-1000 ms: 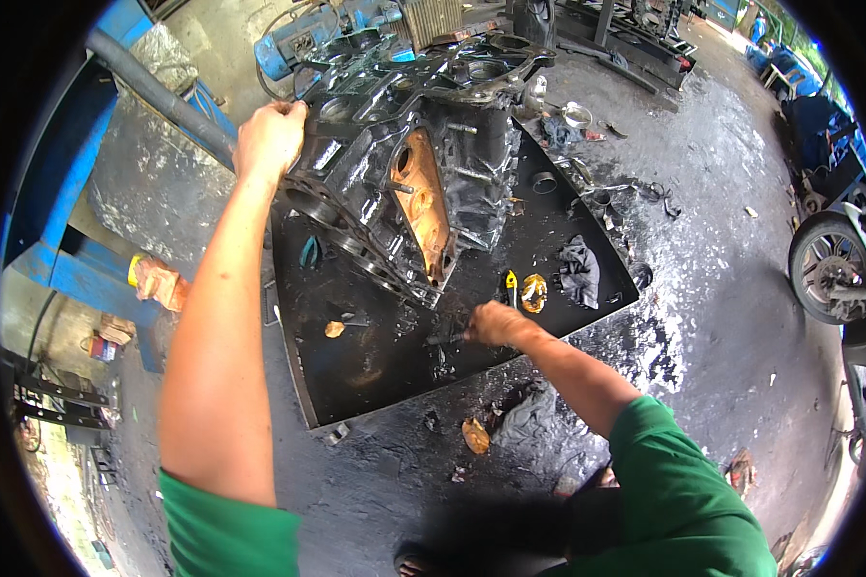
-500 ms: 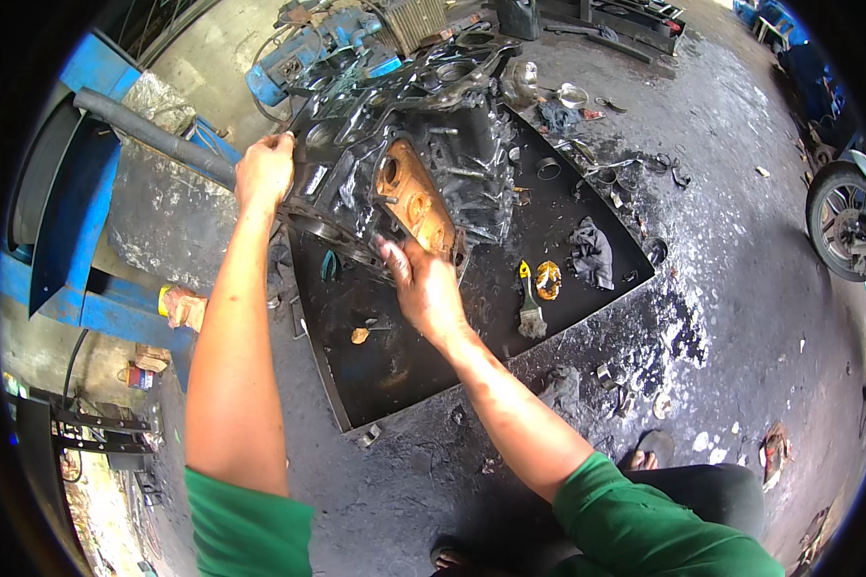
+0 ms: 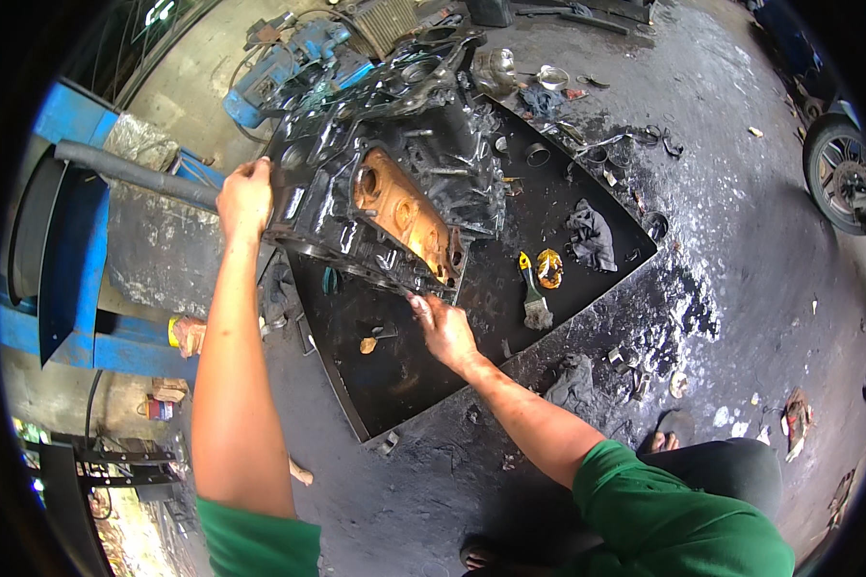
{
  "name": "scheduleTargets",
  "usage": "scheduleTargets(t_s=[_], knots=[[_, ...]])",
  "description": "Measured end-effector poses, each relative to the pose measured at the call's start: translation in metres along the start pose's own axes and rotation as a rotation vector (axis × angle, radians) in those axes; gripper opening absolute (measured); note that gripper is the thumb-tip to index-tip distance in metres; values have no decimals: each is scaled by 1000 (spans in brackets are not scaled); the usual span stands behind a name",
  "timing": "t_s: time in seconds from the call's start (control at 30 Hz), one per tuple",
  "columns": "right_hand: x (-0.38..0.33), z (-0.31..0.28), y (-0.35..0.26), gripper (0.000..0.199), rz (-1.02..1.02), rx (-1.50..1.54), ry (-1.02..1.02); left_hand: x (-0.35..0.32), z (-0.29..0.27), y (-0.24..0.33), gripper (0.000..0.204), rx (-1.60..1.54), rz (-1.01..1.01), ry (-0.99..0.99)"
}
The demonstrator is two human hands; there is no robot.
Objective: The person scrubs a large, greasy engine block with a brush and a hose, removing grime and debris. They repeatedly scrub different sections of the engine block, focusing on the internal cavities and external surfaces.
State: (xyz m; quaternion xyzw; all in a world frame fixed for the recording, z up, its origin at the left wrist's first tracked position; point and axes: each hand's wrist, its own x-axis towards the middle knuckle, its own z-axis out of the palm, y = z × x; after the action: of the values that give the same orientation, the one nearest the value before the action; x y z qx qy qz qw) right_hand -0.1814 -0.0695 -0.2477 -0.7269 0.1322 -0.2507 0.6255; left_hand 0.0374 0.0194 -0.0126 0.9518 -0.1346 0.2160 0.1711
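Note:
A black, greasy engine block (image 3: 428, 144) stands tilted above a dark metal tray (image 3: 394, 399), its near face turned up toward me. Set into that face is a recess (image 3: 404, 213) with an oily orange-brown surface. My left hand (image 3: 245, 200) is closed round the block's left edge, arm stretched out. At the block's near lower corner, my right hand (image 3: 445, 332) grips the edge, thumb on top and the other fingers partly hidden. In the tray, right of my right hand, lie a paintbrush (image 3: 532, 296) with a yellow-tipped handle, an orange-brown ring-shaped thing (image 3: 549, 269) and a grey rag (image 3: 592, 238).
Blue steel framework (image 3: 130, 332) with a grey pipe (image 3: 135, 173) stands at the left. Behind the block sits a blue machine part (image 3: 303, 62). Loose metal parts (image 3: 621, 149) litter the oily floor beyond the tray. A motorcycle wheel (image 3: 837, 173) is at the far right.
The block has tipped, its recess showing more fully. My right hand has shifted from beside the recess down to the block's lower corner. The left hand stays on the left edge.

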Motion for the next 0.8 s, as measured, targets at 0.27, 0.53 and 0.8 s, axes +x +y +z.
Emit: scheduleTargets(t_s=[0.27,0.53,0.8], knots=[[5,-16,53,49,245,-158,-143,10,2,-8,53,-16,20,-16],[-35,6,72,60,414,18,-154,12,4,-13,54,-21,-13,-55],[-31,28,43,55,630,541,-144,21,4,-22,59,12,10,-90]])
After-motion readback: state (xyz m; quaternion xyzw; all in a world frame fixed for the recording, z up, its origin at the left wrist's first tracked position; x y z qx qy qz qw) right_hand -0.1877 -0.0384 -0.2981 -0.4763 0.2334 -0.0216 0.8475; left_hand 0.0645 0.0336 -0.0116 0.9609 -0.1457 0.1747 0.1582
